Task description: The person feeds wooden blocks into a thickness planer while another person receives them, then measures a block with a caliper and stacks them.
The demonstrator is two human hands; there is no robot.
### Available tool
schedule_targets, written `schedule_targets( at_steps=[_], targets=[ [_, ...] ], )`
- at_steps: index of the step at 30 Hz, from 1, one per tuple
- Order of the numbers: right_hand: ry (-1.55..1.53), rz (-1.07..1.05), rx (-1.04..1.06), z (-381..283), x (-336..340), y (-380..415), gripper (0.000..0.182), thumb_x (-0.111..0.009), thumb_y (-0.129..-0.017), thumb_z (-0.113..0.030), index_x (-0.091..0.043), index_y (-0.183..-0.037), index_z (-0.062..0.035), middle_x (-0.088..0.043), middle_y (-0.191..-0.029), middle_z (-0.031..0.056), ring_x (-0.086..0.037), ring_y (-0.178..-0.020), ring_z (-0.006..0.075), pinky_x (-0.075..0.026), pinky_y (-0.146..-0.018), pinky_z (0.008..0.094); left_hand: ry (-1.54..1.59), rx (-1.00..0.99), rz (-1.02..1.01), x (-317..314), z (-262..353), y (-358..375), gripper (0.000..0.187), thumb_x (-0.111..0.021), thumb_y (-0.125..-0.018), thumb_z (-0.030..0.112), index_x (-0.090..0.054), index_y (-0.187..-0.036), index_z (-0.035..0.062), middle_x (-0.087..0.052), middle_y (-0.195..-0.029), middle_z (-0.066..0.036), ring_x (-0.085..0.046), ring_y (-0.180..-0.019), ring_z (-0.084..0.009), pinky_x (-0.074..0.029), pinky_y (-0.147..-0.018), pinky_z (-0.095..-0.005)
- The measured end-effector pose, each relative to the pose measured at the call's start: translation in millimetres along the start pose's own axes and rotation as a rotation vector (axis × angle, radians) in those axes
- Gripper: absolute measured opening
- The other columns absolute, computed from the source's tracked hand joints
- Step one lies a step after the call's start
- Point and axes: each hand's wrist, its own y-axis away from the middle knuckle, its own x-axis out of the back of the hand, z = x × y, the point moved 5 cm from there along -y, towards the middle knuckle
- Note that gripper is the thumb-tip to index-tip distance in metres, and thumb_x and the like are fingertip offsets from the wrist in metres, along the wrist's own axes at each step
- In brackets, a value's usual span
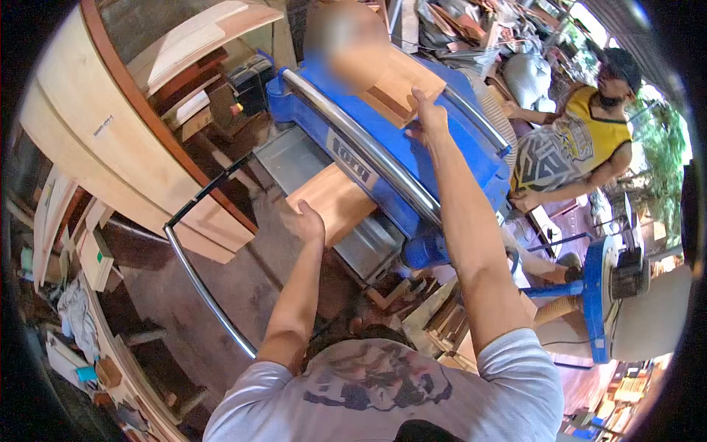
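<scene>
A wide, light-brown wooden board (pixel 340 197) lies on the grey metal bed of a blue planer, its far end under the machine's front. My left hand (pixel 309 227) grips the board's near end, thumb on top and fingers partly blurred at the edge. On the planer's blue top cover (pixel 313 82) rest wooden pieces (pixel 411 79), partly hidden by a blurred patch. My right hand (pixel 429 116) is closed on the near corner of these pieces, its thumb over the upper face and its fingers curled below.
Chrome rollers (pixel 353 140) run along the planer's top. Large wooden panels (pixel 96 125) lean at the left. A person in a yellow and grey tank top (pixel 571 136) stands beyond the machine at the right. A blue round-framed machine (pixel 598 298) and wood offcuts (pixel 445 320) are nearby.
</scene>
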Motion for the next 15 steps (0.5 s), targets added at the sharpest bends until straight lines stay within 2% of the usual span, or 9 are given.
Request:
schedule_targets(
  at_steps=[2,3,5,6,8,10,13,15],
  targets=[
    [0.107,0.029,0.024,6,-5,-24,0.077,-0.077,-0.077,-0.047,-0.05,-0.126,0.0057,-0.055,-0.122,0.0239,-0.063,-0.098,0.0354,-0.055,-0.063,0.0477,-0.064,0.045,0.03,17,15,17,0.084,-0.052,-0.092,0.045,-0.02,-0.144,-0.0122,-0.02,-0.15,-0.034,-0.017,-0.141,-0.0451,-0.015,-0.117,-0.0512],
    [0.159,0.049,0.041,9,-6,-42,0.075,-0.078,-0.077,-0.046,-0.051,-0.124,0.0065,-0.059,-0.117,0.024,-0.064,-0.096,0.0356,-0.055,-0.061,0.0471,-0.042,0.057,0.036,-9,17,19,0.083,-0.051,-0.093,0.045,-0.02,-0.144,-0.0121,-0.02,-0.15,-0.034,-0.017,-0.141,-0.0452,-0.015,-0.117,-0.0512],
    [0.175,0.096,0.103,14,-12,-58,0.071,-0.08,-0.075,-0.043,-0.054,-0.12,0.0055,-0.061,-0.113,0.0236,-0.065,-0.093,0.0361,-0.056,-0.059,0.0472,-0.052,0.014,0.09,-18,11,9,0.082,-0.049,-0.094,0.046,-0.02,-0.145,-0.012,-0.021,-0.149,-0.034,-0.017,-0.141,-0.046,-0.014,-0.117,-0.0512],
    [0.176,0.122,0.106,7,-15,-40,0.064,-0.081,-0.076,-0.038,-0.056,-0.119,0.0026,-0.062,-0.114,0.0219,-0.066,-0.092,0.0347,-0.058,-0.058,0.0465,-0.07,-0.008,0.13,-24,1,-2,0.082,-0.048,-0.094,0.046,-0.02,-0.145,-0.012,-0.021,-0.149,-0.034,-0.017,-0.14,-0.0466,-0.014,-0.117,-0.0513],
    [0.123,0.045,0.085,15,-15,-66,0.061,-0.08,-0.078,-0.036,-0.056,-0.119,0.0022,-0.063,-0.113,0.0208,-0.067,-0.092,0.0331,-0.06,-0.059,0.0453,-0.143,-0.029,0.137,-34,0,-10,0.082,-0.047,-0.094,0.046,-0.02,-0.144,-0.0125,-0.021,-0.148,-0.035,-0.017,-0.14,-0.0471,-0.015,-0.116,-0.0516],
    [0.036,0.025,0.101,20,-13,-62,0.052,-0.079,-0.081,-0.033,-0.058,-0.114,0.0018,-0.066,-0.099,0.018,-0.068,-0.078,0.0265,-0.058,-0.053,0.0374,-0.195,-0.074,0.147,-40,-3,-9,0.083,-0.046,-0.094,0.048,-0.02,-0.144,-0.0132,-0.02,-0.148,-0.036,-0.018,-0.139,-0.0469,-0.016,-0.115,-0.0529],
    [0.002,-0.005,-0.001,21,-3,-68,0.05,-0.079,-0.078,-0.024,-0.056,-0.113,0.0027,-0.064,-0.095,0.0143,-0.065,-0.07,0.0239,-0.052,-0.042,0.0305,-0.215,-0.045,0.104,-43,13,3,0.084,-0.047,-0.094,0.05,-0.021,-0.143,-0.013,-0.02,-0.148,-0.036,-0.019,-0.139,-0.0459,-0.016,-0.115,-0.0539],
    [-0.014,-0.052,-0.03,20,-1,-64,0.048,-0.079,-0.076,-0.025,-0.057,-0.109,0.002,-0.063,-0.087,0.0122,-0.061,-0.063,0.0218,-0.046,-0.04,0.0302,-0.252,-0.047,0.1,-48,15,3,0.085,-0.046,-0.094,0.051,-0.021,-0.144,-0.012,-0.022,-0.148,-0.035,-0.021,-0.139,-0.0453,-0.018,-0.114,-0.0545]
  ],
)
